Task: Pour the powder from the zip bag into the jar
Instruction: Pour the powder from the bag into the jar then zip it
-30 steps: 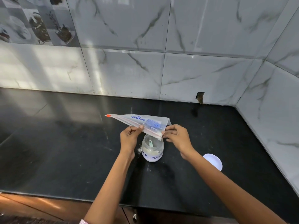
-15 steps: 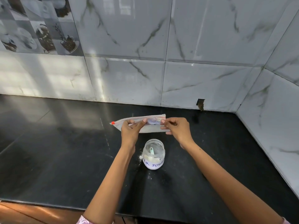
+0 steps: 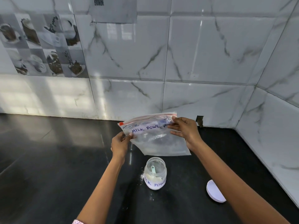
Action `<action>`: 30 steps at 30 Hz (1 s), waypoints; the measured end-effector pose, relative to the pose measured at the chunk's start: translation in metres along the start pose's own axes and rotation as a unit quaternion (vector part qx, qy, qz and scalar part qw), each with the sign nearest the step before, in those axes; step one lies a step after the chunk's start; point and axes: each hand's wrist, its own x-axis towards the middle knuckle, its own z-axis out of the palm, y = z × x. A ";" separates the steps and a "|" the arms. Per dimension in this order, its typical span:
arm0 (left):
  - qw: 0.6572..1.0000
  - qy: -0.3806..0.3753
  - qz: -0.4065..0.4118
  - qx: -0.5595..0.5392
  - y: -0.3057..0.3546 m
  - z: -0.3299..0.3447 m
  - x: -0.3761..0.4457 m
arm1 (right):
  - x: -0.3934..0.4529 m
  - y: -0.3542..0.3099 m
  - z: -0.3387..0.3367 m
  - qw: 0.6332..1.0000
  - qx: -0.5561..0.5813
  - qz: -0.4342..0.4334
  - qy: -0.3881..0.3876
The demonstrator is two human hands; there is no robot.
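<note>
Zip bag (image 3: 159, 141) in both hands, above jar (image 3: 155, 173)

My black stone counter (image 3: 48, 159), against marble-tiled walls | open jar (image 3: 155, 173) labelled milk powder stands on it below my hands | spilled powder (image 3: 141, 176) just left of jar | white lid (image 3: 214, 191) lies right, apart.

A glossy black desk (image 3: 48, 159) runs into a corner of white marble-look wall tiles (image 3: 202, 50) with grey veins. Picture tiles of cups and coffee beans (image 3: 40, 46) sit at the upper left, with a taped grey sheet (image 3: 114, 10) above. Window light reflects on the wall and desk; a small dark notch (image 3: 200, 121) breaks the wall's base.
</note>
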 end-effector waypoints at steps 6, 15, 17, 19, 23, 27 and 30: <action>1.000 -0.015 0.016 -0.015 0.011 -0.001 0.004 | 0.000 -0.006 -0.012 0.996 -0.006 0.069 -0.053; 0.997 -0.045 0.051 -0.018 0.018 -0.006 -0.003 | 0.004 0.017 -0.023 0.978 0.051 0.196 -0.057; 0.997 -0.051 0.055 -0.019 0.020 -0.008 -0.005 | 0.004 0.022 -0.022 0.979 0.071 0.184 -0.044; 0.997 -0.056 0.054 -0.021 0.021 -0.011 -0.006 | 0.003 0.025 -0.020 0.985 0.078 0.154 -0.012; 0.999 -0.028 0.037 -0.016 0.019 -0.016 -0.009 | 0.003 0.026 -0.015 0.993 0.054 0.093 0.056; 0.999 0.014 0.009 -0.039 0.019 -0.015 -0.014 | -0.003 0.027 -0.013 0.994 0.033 0.062 0.085; 0.992 0.049 -0.029 -0.108 0.022 -0.016 -0.023 | -0.009 0.028 -0.013 0.995 0.012 0.050 0.090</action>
